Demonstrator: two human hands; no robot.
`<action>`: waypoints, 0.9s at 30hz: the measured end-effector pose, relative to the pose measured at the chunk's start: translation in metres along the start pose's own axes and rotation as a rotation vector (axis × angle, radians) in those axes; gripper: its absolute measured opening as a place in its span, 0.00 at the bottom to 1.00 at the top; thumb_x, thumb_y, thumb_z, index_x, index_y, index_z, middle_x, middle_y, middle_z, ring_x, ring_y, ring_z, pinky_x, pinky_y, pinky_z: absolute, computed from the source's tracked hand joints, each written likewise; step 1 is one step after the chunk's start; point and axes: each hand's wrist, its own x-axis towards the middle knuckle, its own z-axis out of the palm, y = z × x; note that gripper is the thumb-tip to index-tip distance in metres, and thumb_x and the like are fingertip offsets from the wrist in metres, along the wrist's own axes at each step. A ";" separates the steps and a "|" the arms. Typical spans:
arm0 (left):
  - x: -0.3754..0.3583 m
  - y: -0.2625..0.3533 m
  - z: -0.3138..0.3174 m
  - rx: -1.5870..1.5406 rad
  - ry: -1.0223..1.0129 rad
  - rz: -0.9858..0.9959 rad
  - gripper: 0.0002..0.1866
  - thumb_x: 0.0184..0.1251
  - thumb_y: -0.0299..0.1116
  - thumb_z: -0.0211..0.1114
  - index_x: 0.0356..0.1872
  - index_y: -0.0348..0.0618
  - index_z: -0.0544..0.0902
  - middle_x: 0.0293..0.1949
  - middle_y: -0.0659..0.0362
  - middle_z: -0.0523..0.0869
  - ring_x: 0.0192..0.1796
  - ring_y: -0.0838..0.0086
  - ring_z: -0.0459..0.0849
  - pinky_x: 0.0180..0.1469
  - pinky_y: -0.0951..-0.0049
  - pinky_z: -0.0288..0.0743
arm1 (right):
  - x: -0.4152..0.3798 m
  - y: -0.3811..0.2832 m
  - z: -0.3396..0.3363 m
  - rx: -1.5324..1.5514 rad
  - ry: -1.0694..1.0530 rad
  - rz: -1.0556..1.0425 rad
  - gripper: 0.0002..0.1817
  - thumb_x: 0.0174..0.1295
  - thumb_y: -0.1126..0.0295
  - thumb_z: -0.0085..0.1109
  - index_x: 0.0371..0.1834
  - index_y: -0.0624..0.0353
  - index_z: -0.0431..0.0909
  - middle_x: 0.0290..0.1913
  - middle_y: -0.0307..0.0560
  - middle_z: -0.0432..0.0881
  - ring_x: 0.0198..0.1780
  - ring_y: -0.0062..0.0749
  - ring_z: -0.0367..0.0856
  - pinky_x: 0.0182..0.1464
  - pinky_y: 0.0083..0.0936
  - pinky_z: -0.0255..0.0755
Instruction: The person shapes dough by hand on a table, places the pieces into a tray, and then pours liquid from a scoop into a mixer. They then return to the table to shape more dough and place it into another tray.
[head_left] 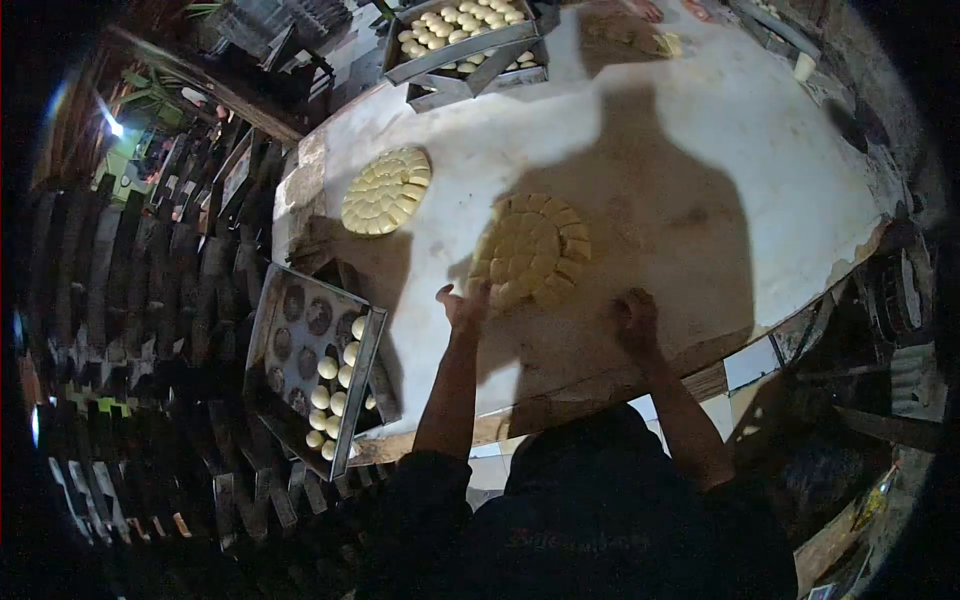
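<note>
A round slab of dough (530,252), cut into many small pieces, lies on the table in front of me, in my shadow. My left hand (466,308) is at its near left edge, thumb spread away from the fingers, which reach to the dough's rim. To the right of the slab, my right hand (637,322) is curled low over the tabletop, in shadow. Whatever is under its bent fingers is hidden. A second cut dough round (386,191) lies farther off to the left.
At the table's left edge, a metal tray (362,385) holds several dough balls (328,368) along one side. More trays (460,62) of dough balls are stacked at the far edge. Another person's hands (648,10) show at the far side, near more dough. The pale tabletop (800,200) extends right.
</note>
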 end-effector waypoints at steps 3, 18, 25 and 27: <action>-0.042 -0.021 -0.039 0.104 0.096 0.181 0.42 0.53 0.44 0.74 0.60 0.41 0.55 0.38 0.40 0.80 0.39 0.50 0.81 0.41 0.55 0.76 | 0.001 0.004 0.007 -0.093 0.121 -0.182 0.07 0.57 0.69 0.55 0.31 0.62 0.77 0.30 0.53 0.76 0.34 0.48 0.75 0.42 0.40 0.68; -0.180 -0.083 -0.149 -0.340 -0.189 0.535 0.17 0.62 0.34 0.66 0.48 0.39 0.75 0.47 0.53 0.80 0.48 0.63 0.80 0.50 0.66 0.75 | -0.154 -0.174 0.100 0.224 -0.519 0.308 0.25 0.64 0.54 0.59 0.54 0.64 0.70 0.45 0.49 0.79 0.43 0.32 0.79 0.46 0.31 0.76; -0.160 -0.100 -0.114 -0.405 0.064 0.311 0.16 0.64 0.39 0.62 0.45 0.39 0.75 0.45 0.49 0.76 0.48 0.56 0.76 0.54 0.62 0.68 | -0.081 -0.147 0.038 0.733 -0.192 0.519 0.18 0.64 0.71 0.54 0.54 0.58 0.63 0.38 0.44 0.72 0.37 0.28 0.75 0.37 0.30 0.74; -0.150 -0.146 -0.087 -0.139 0.313 0.572 0.18 0.67 0.44 0.58 0.47 0.40 0.75 0.45 0.49 0.76 0.49 0.52 0.75 0.55 0.53 0.67 | -0.061 -0.091 0.017 0.644 -0.032 0.342 0.17 0.66 0.70 0.51 0.55 0.59 0.62 0.41 0.48 0.71 0.44 0.34 0.74 0.45 0.39 0.72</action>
